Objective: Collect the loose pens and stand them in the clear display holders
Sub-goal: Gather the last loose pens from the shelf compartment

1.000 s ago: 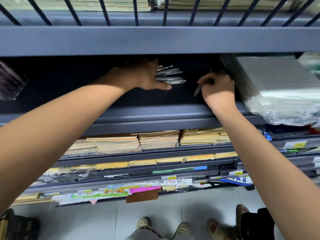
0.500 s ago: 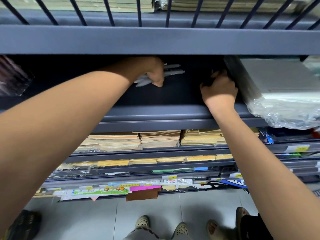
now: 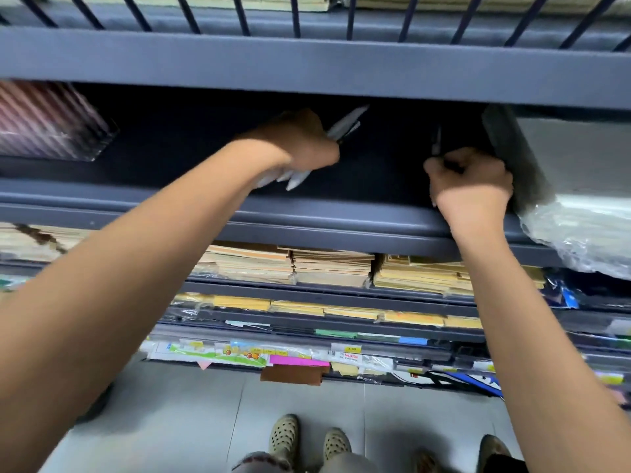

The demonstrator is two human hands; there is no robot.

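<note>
Both my hands reach into a dark shelf bay [image 3: 375,172]. My left hand [image 3: 300,141] grips a bundle of several grey pens [image 3: 345,126]; their ends stick out above and below my fist. My right hand [image 3: 471,179] is curled near the shelf's right side, next to a wrapped stack, and pinches a single dark pen [image 3: 436,141] that points upward. The frame is blurred by motion. No clear display holder is in sight.
A plastic-wrapped grey stack [image 3: 563,186] fills the shelf's right end. A striped wrapped pack [image 3: 44,121] lies at the left. The shelf's front lip [image 3: 341,230] runs below my hands. Lower shelves hold envelope stacks [image 3: 290,264]. Feet stand on the tiled floor.
My left hand closed round the pens that lay flat on the shelf and lifted them, tilting the bundle upright. My right hand moved slightly toward me with its pen.
</note>
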